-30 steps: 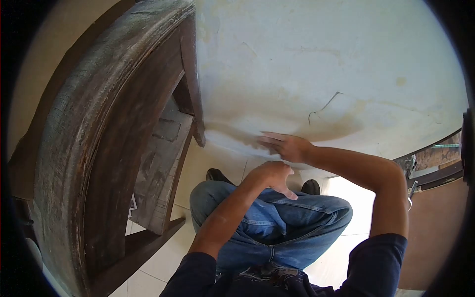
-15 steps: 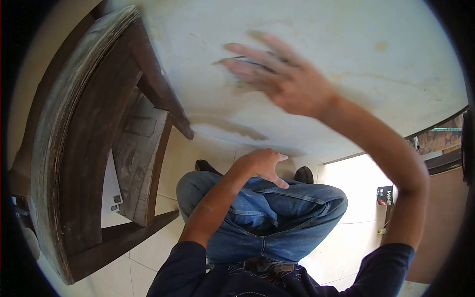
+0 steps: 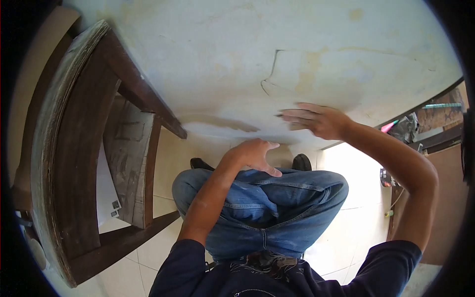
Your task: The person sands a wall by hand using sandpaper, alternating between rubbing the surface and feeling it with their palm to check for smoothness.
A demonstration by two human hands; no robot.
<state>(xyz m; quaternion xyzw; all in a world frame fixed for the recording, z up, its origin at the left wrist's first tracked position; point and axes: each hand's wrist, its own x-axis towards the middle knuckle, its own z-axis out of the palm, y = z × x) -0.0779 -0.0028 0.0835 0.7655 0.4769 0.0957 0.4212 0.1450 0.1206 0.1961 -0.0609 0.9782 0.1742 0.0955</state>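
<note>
A pale wall-like surface [image 3: 222,64] with a dark crack and yellowish patches stands before me. My right hand [image 3: 319,120] is at its lower part, fingers stretched out and partly smeared by motion. A thin, dark-tipped piece shows at those fingertips, with a beige bit under them; what it is I cannot make out. Over my lap, close to the jeans [image 3: 267,203], my left hand [image 3: 257,156] is held with thumb and fingers apart and nothing in it.
A worn dark wooden frame [image 3: 74,148] stands on the left, with a scuffed board [image 3: 131,163] inside it. Right of me are a dark labelled container [image 3: 385,177], a grey plastic bag [image 3: 404,129] and a brown panel [image 3: 452,203]. Light tiles [image 3: 336,237] cover the floor.
My right hand has moved down and to the right across the pale surface, uncovering the crack. My left hand stays nearly in place. The view has shifted slightly.
</note>
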